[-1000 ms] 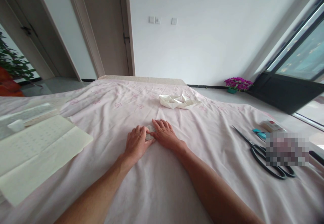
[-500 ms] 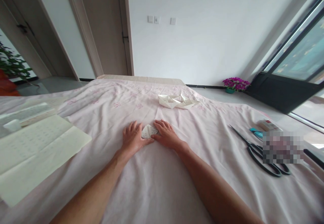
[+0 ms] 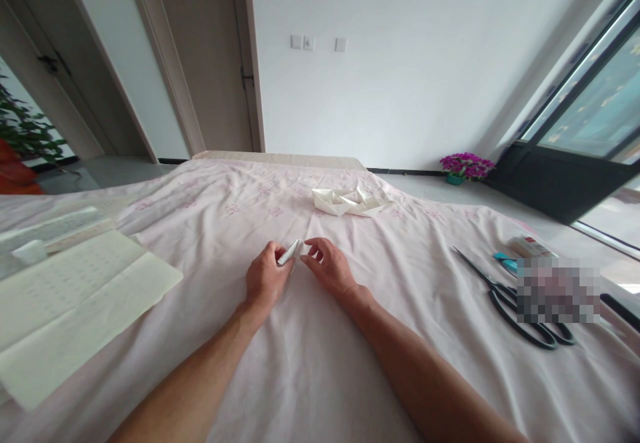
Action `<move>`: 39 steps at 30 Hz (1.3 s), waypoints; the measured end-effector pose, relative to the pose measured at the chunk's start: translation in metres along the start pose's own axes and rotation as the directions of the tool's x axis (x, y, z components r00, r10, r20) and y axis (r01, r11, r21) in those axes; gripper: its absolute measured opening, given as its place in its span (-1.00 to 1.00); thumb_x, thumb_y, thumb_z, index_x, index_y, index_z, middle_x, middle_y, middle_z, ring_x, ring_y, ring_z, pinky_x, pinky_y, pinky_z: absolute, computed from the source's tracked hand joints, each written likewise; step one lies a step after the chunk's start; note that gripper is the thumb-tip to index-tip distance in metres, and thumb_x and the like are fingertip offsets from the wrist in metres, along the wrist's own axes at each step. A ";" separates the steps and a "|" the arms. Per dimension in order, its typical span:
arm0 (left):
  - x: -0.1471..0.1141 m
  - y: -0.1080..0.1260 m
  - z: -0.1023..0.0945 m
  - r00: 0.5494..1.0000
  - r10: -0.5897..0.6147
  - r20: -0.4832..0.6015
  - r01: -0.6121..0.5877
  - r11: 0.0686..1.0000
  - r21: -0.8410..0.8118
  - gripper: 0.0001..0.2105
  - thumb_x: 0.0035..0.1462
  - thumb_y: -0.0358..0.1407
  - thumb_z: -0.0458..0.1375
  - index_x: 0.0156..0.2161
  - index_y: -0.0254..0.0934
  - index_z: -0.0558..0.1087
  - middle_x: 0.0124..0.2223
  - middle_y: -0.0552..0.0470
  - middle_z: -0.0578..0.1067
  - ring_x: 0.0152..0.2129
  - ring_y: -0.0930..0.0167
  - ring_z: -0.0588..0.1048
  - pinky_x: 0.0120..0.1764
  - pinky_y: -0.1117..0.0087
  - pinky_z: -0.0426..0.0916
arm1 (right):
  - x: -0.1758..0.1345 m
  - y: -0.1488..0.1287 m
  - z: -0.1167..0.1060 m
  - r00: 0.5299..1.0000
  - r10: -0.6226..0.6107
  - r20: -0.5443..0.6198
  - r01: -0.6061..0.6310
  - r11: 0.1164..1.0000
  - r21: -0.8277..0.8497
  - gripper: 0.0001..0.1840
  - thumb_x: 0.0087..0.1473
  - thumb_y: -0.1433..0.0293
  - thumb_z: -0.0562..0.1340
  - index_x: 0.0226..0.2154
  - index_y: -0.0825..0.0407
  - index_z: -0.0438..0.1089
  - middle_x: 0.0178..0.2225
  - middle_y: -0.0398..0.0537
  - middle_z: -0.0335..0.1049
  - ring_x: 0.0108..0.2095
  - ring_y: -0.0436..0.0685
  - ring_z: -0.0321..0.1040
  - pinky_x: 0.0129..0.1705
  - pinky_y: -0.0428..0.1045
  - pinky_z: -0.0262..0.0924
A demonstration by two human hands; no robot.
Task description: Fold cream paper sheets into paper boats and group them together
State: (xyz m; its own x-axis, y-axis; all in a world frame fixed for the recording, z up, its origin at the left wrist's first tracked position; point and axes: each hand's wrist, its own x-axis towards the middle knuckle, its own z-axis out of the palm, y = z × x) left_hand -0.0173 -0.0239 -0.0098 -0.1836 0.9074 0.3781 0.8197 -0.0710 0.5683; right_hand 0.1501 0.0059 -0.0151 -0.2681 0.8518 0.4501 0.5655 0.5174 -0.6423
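Observation:
My left hand (image 3: 267, 276) is closed on a small folded paper (image 3: 290, 252), with the thumb along its near side and the fingers behind it. Tilted up on its edge, the paper is white with faint marks. My right hand (image 3: 329, 268) has its thumb and forefinger bent around the paper's right end, and the contact there is too small to make out fully. Farther back, beyond both hands, lie pale folded paper boats (image 3: 350, 201) on the pinkish flowered cloth (image 3: 320, 363).
Large black-handled scissors (image 3: 520, 313) lie at the right, with a blue-handled tool (image 3: 506, 261) and a small box (image 3: 533, 247) near them. A pixelated patch covers part of that area. Creased sheets of paper with writing (image 3: 90, 296) are spread at the left.
The paper has come up from lying flat under both hands to standing tilted in my left hand. My right hand's fingers have lifted and curled at its right end.

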 end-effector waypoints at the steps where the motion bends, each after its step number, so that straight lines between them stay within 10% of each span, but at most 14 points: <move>1: 0.000 0.000 0.000 0.996 0.066 -0.062 -0.065 0.998 0.022 -0.92 0.07 -0.30 0.16 -0.32 -0.20 0.34 -0.37 0.06 0.50 -0.40 0.36 0.47 -0.34 0.40 0.24 | 0.000 -0.003 0.000 1.000 0.014 0.014 -0.016 0.996 0.087 -0.63 0.12 0.23 0.21 -0.03 -0.01 0.32 -0.30 -0.10 0.39 -0.36 0.03 0.29 -0.26 -0.04 0.20; 6: -0.003 0.001 0.001 0.895 0.427 -0.128 -0.408 0.900 0.154 -0.91 0.06 -0.46 0.12 -0.40 -0.22 0.33 -0.40 0.02 0.44 -0.37 0.32 0.41 -0.24 0.33 0.26 | 0.005 -0.009 0.009 0.993 0.107 0.043 -0.116 0.933 0.340 -0.59 0.13 0.18 0.17 -0.01 0.03 0.33 -0.28 -0.10 0.40 -0.32 0.02 0.31 -0.28 -0.08 0.21; 20: -0.003 -0.003 0.010 0.722 0.662 0.201 -0.642 0.750 -0.160 -0.72 0.23 -0.40 0.00 0.00 -0.20 0.42 0.08 -0.03 0.46 0.09 0.35 0.36 0.18 0.19 0.17 | 0.024 0.030 -0.008 0.981 0.102 0.168 -0.118 0.989 0.089 -0.58 0.03 0.47 0.17 -0.02 0.02 0.38 -0.21 -0.08 0.46 -0.21 0.09 0.37 -0.13 -0.04 0.21; 28: -0.009 -0.006 0.018 0.765 0.549 0.337 -0.591 0.806 0.030 -0.60 0.24 -0.31 -0.02 0.18 -0.25 0.28 0.22 -0.16 0.31 0.17 0.28 0.27 0.20 0.12 0.12 | 0.019 0.026 -0.009 0.976 0.188 0.114 -0.122 0.894 -0.430 -0.45 0.07 0.25 0.23 0.14 -0.12 0.23 0.07 0.04 0.26 0.07 0.31 0.07 0.03 0.17 0.02; 39: -0.017 -0.005 0.022 0.838 0.453 0.304 -0.511 0.847 0.145 -0.56 0.24 -0.30 -0.04 0.20 -0.37 0.22 0.25 -0.23 0.24 0.20 0.23 0.20 0.21 0.11 0.07 | 0.011 0.031 -0.019 0.971 0.239 -0.031 -0.234 0.908 -0.348 -0.68 0.09 0.48 0.10 -0.20 -0.10 0.49 -0.10 -0.05 0.40 -0.03 0.22 0.19 0.00 0.10 0.05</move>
State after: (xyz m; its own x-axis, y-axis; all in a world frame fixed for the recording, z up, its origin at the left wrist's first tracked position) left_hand -0.0065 -0.0298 -0.0357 0.3828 0.8541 0.3522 0.8669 -0.4638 0.1825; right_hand 0.1790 0.0294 -0.0184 -0.1011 0.9478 0.3025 0.8475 0.2414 -0.4728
